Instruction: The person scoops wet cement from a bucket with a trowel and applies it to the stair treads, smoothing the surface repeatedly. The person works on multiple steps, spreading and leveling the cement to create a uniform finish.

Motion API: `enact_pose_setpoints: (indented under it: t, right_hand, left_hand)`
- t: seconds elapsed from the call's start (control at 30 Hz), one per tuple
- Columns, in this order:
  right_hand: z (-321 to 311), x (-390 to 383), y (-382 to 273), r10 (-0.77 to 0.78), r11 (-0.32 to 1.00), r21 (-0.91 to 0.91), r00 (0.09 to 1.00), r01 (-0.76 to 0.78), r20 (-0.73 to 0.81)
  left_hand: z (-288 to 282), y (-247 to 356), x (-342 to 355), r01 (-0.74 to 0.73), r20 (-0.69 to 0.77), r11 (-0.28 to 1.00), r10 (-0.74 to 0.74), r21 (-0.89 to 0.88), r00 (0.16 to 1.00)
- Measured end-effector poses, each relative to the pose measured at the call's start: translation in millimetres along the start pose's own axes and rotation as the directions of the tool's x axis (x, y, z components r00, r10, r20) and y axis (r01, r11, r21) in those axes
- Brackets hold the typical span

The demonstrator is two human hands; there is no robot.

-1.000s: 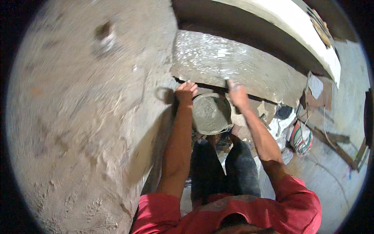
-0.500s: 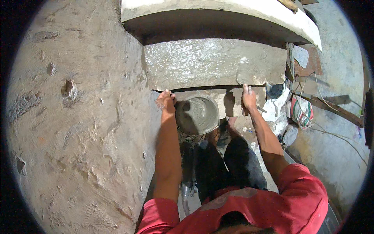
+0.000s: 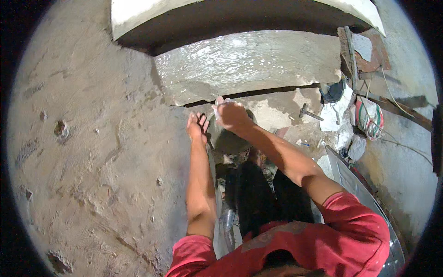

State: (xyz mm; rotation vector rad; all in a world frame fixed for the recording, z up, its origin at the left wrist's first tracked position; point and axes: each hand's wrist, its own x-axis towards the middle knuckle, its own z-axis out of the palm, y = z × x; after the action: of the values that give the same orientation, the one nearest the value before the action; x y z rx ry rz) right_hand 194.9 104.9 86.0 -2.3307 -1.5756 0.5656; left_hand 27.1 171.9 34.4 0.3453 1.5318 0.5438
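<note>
A wet, glossy grey cement surface (image 3: 258, 62) stretches under the pale overhanging ledge. At its lower left edge my right hand (image 3: 233, 116) is closed round what looks like a trowel (image 3: 197, 91); the handle is hidden in the fist and the grey blade blends with the cement. Beside it, to the left, my left hand (image 3: 198, 127) is held up with fingers apart and nothing in them. Below both hands sits a round bucket of grey mortar (image 3: 228, 141), largely covered by my right hand and forearm.
Rough plastered wall (image 3: 92, 152) fills the left side. A hammer (image 3: 310, 112) lies right of the bucket. Farther right are a dark bucket (image 3: 333, 91), a striped sack (image 3: 369, 119), a wooden plank (image 3: 392, 113) and loose cords. The pale ledge (image 3: 152, 16) overhangs the far side.
My right hand has swept left along the cement's lower edge to beside my left hand. My left hand has come off the edge and opened. The hammer now shows fully.
</note>
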Motion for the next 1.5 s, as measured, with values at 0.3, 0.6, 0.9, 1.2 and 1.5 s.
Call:
enact_pose_setpoints:
  t: [0.3,0.6,0.9,1.2,1.5]
  right_hand:
    - [-70,-28,129,0.631,0.725,0.275,0.769,-0.632,0.104]
    - [-19,-127,158,0.463,0.672,0.587,0.875,-0.452,0.142]
    - [-53,-71,162,0.116,0.988,0.096,0.991,-0.122,0.068]
    - [-128,-69,305,0.824,0.369,0.522,0.53,-0.769,0.198]
    - [-25,-54,191,0.322,0.797,0.38,0.862,-0.47,0.391]
  left_hand:
    - [27,-21,-33,-0.064,-0.033,0.994,0.067,0.092,0.997]
    - [130,-18,-26,-0.049,-0.023,0.965,0.057,0.257,0.998]
    - [135,-10,-17,0.061,-0.162,0.918,0.003,0.391,0.987]
    - [135,-5,1,0.164,-0.236,0.894,-0.068,0.416,0.969]
    - [139,-7,1,0.147,-0.299,0.948,-0.059,0.282,0.952]
